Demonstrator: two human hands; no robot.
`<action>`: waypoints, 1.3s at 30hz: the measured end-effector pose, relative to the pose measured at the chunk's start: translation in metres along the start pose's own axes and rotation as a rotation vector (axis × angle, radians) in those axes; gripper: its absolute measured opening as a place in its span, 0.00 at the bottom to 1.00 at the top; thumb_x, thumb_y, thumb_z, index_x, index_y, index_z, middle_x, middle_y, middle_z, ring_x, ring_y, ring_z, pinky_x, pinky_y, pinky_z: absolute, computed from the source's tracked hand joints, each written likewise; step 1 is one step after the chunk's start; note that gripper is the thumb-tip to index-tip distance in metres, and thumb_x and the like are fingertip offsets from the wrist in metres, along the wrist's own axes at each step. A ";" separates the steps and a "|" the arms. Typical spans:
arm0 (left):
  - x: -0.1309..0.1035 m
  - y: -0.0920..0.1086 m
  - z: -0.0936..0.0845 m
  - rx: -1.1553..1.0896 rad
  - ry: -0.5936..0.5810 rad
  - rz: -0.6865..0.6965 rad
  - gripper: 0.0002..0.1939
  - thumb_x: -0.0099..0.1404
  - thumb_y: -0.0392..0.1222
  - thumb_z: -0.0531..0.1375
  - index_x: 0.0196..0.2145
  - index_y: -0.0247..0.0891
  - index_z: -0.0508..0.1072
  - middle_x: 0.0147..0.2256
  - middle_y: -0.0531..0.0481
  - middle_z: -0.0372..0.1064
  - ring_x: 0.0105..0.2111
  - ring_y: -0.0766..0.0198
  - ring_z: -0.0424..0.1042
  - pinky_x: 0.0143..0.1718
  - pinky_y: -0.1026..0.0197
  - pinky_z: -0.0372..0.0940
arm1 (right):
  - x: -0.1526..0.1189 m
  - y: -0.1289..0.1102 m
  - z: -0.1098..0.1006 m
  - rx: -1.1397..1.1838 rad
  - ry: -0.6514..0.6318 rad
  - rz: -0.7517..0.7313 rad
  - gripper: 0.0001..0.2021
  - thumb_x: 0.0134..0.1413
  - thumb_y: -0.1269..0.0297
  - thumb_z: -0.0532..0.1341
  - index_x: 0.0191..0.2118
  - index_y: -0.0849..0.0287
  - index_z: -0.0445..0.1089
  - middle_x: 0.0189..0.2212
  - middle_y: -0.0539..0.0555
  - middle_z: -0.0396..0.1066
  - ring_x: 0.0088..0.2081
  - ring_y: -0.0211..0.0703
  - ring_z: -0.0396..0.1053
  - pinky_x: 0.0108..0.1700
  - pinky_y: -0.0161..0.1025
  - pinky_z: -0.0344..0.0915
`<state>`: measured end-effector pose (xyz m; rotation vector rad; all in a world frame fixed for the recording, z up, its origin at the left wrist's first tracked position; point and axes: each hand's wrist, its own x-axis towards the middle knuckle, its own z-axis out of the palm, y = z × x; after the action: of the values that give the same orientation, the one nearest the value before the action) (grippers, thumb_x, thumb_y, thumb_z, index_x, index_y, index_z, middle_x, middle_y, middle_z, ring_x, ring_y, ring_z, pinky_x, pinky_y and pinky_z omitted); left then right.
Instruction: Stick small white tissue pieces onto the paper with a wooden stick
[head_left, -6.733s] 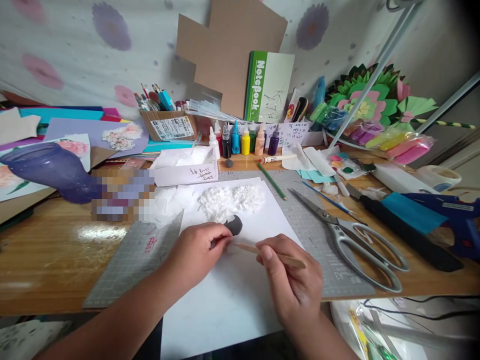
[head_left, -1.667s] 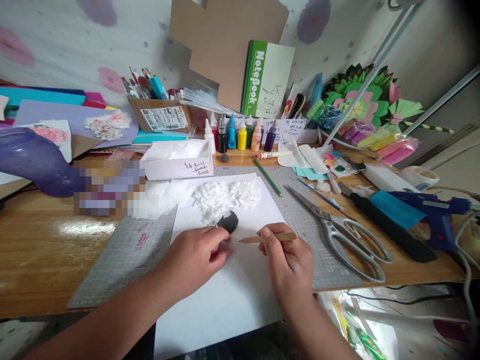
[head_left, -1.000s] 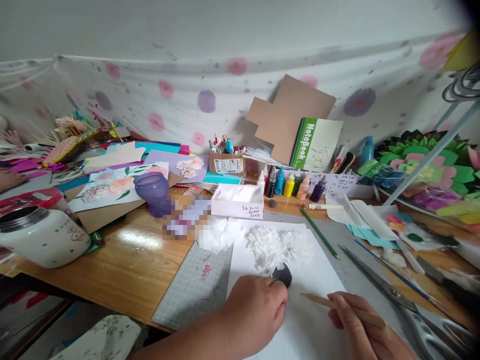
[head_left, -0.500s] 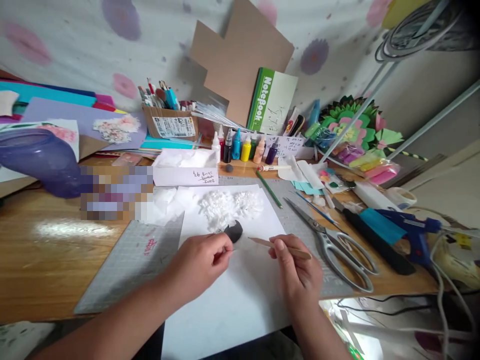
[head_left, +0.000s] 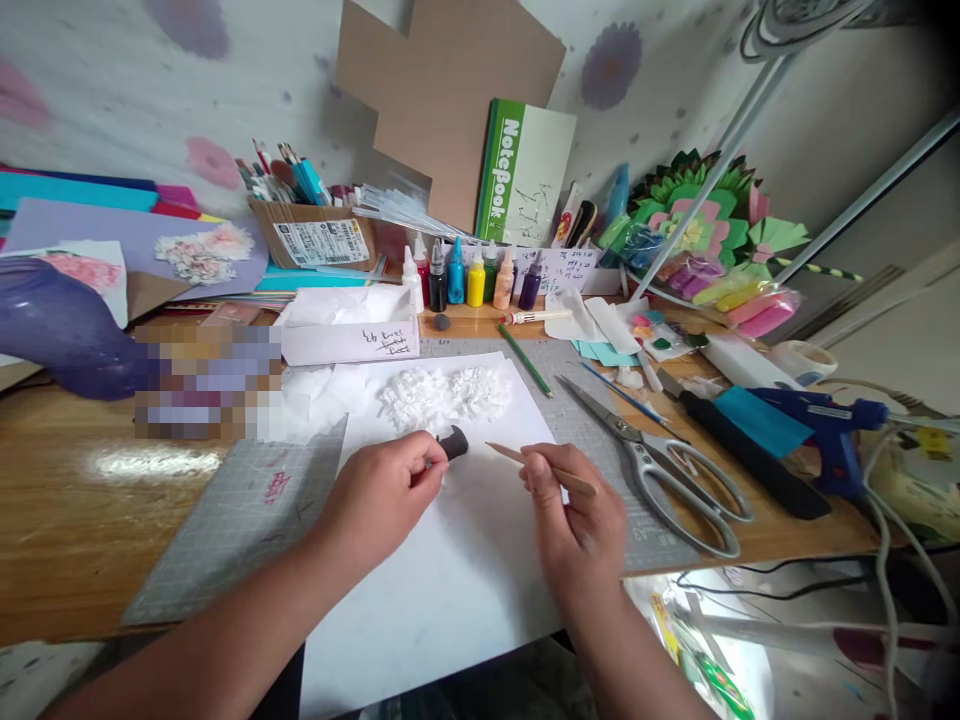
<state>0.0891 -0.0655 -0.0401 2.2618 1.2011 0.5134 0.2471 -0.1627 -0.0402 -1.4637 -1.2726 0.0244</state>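
Observation:
My left hand (head_left: pixel 394 490) is closed in a pinch above the white paper sheet (head_left: pixel 420 620). A small dark black piece (head_left: pixel 454 442) with a curved edge sticks out from its fingertips; the part between the fingers is hidden. My right hand (head_left: pixel 577 505) grips a slim wooden stick (head_left: pixel 551 472) with a pointed end. The point is directed left, a short gap from the black piece. Just beyond the hands, two fluffy clumps of white scraps (head_left: pixel 412 397) lie on the sheet.
Large scissors (head_left: pixel 637 440), a black-handled knife (head_left: pixel 742 450) and a blue glue gun (head_left: pixel 832 425) lie to the right. Several paint bottles (head_left: pixel 475 280) stand behind a green pencil (head_left: pixel 526 362). At left are a white box (head_left: pixel 349 338) and grey cutting mat (head_left: pixel 225 530).
The whole view has shifted, so things appear further left and higher. The black piece looks narrower and closer to my left fingertips. The stick remains in my right hand.

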 end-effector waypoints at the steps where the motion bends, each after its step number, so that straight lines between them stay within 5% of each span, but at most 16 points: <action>1: 0.000 -0.001 0.001 0.009 0.005 -0.008 0.07 0.60 0.39 0.54 0.26 0.40 0.68 0.16 0.61 0.55 0.17 0.71 0.56 0.21 0.68 0.50 | -0.001 -0.001 -0.001 0.048 -0.002 -0.012 0.08 0.61 0.72 0.55 0.34 0.60 0.70 0.25 0.49 0.69 0.27 0.36 0.67 0.30 0.32 0.61; 9: -0.001 -0.002 0.002 0.039 0.048 0.040 0.08 0.60 0.40 0.53 0.24 0.39 0.67 0.15 0.61 0.53 0.17 0.72 0.54 0.21 0.68 0.50 | 0.001 -0.002 0.000 0.147 -0.260 -0.106 0.08 0.59 0.73 0.56 0.35 0.61 0.72 0.24 0.51 0.69 0.27 0.38 0.66 0.29 0.35 0.60; 19: -0.001 -0.003 0.000 0.032 0.050 0.048 0.08 0.59 0.39 0.53 0.24 0.39 0.68 0.15 0.61 0.52 0.17 0.72 0.53 0.21 0.68 0.50 | 0.001 -0.003 0.004 0.061 -0.370 -0.170 0.09 0.60 0.72 0.56 0.39 0.61 0.73 0.28 0.55 0.73 0.29 0.41 0.68 0.30 0.36 0.62; 25: -0.005 -0.005 -0.001 0.004 0.015 0.069 0.07 0.60 0.38 0.54 0.25 0.39 0.67 0.15 0.61 0.52 0.17 0.72 0.53 0.21 0.68 0.50 | 0.002 -0.002 0.004 0.082 -0.358 -0.162 0.08 0.60 0.72 0.56 0.37 0.61 0.74 0.28 0.54 0.73 0.29 0.41 0.69 0.30 0.35 0.63; 31: -0.006 -0.006 -0.005 -0.085 0.004 -0.007 0.07 0.62 0.44 0.54 0.34 0.42 0.69 0.18 0.61 0.56 0.18 0.70 0.57 0.21 0.68 0.54 | 0.003 0.000 -0.005 0.116 -0.133 0.033 0.10 0.59 0.70 0.57 0.29 0.60 0.73 0.22 0.49 0.70 0.24 0.36 0.68 0.27 0.32 0.61; 35: -0.001 -0.004 -0.003 0.025 -0.033 0.019 0.12 0.61 0.45 0.55 0.42 0.46 0.72 0.17 0.61 0.56 0.18 0.69 0.58 0.22 0.67 0.53 | 0.003 -0.001 -0.004 0.139 -0.176 0.007 0.09 0.59 0.70 0.57 0.30 0.61 0.72 0.22 0.49 0.71 0.24 0.36 0.69 0.27 0.32 0.61; 39: 0.003 -0.001 0.000 0.115 -0.056 0.005 0.13 0.60 0.42 0.54 0.39 0.46 0.76 0.16 0.60 0.56 0.18 0.69 0.57 0.22 0.66 0.51 | 0.003 -0.001 -0.001 0.116 -0.217 -0.019 0.09 0.60 0.70 0.56 0.31 0.60 0.72 0.23 0.50 0.71 0.26 0.36 0.68 0.29 0.32 0.61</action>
<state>0.0895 -0.0627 -0.0403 2.3599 1.2258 0.3888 0.2485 -0.1613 -0.0377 -1.3763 -1.4349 0.2468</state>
